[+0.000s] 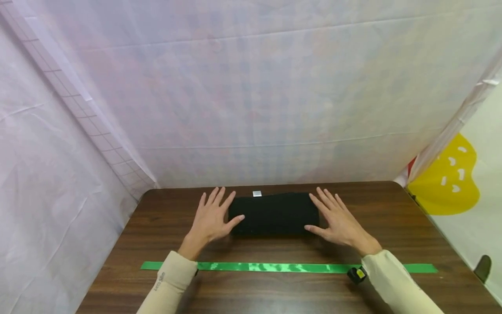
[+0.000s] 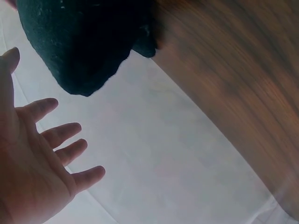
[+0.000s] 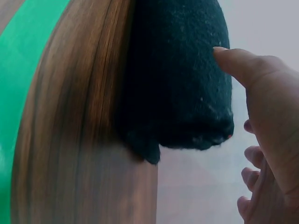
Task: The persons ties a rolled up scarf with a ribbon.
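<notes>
A dark, folded or rolled cloth bundle [image 1: 274,214] lies lengthwise near the back of the table, a small white tag [image 1: 256,193] showing at its far edge. At its left end is my left hand [image 1: 211,218], fingers spread and thumb over the near corner. My right hand [image 1: 339,221] is at the other end in the same way, thumb tip over the cloth. In the left wrist view the left fingers [image 2: 70,151] are spread beside the bundle's rounded end [image 2: 79,51]. The right wrist view has the right thumb [image 3: 233,58] right at the cloth's side, with a loose flap [image 3: 147,147] at its end.
A green tape strip [image 1: 270,267] runs across the brown wooden table [image 1: 251,292] in front of the bundle. White sheets [image 1: 274,96] hang behind and at the left. A yellow cutout shape [image 1: 451,183] is at the right, and a small black device [image 1: 357,274] is at the right cuff.
</notes>
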Available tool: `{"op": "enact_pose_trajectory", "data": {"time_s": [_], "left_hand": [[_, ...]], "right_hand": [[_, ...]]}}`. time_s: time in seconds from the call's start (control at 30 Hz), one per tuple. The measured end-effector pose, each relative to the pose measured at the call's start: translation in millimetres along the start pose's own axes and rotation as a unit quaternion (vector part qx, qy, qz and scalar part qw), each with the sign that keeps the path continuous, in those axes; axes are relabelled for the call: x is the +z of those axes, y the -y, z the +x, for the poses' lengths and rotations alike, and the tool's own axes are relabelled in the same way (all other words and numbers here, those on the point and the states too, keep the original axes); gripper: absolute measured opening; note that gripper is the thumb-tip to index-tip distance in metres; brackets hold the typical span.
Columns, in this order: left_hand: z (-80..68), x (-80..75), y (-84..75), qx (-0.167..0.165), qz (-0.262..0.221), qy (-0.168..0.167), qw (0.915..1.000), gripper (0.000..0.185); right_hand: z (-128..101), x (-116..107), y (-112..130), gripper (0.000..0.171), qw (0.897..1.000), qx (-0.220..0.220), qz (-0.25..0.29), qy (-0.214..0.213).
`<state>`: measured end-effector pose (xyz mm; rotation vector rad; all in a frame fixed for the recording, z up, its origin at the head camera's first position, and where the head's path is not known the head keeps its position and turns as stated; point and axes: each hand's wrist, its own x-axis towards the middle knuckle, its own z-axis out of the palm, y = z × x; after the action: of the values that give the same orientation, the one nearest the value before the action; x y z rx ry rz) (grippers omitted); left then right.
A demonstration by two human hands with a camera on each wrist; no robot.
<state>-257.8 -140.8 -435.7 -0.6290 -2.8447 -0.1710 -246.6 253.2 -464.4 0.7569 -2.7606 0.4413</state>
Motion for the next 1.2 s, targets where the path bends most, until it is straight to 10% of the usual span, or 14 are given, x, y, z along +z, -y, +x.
{"op": "enact_pose_trajectory", "data": {"time_s": [1.2], "left_hand": [[22.6, 20.9, -51.0, 0.056, 0.008, 0.039, 0.9976, 0.083]], "right_hand": [[39, 22, 37, 0.114, 0.996, -0.065, -0.026, 0.046]]}}
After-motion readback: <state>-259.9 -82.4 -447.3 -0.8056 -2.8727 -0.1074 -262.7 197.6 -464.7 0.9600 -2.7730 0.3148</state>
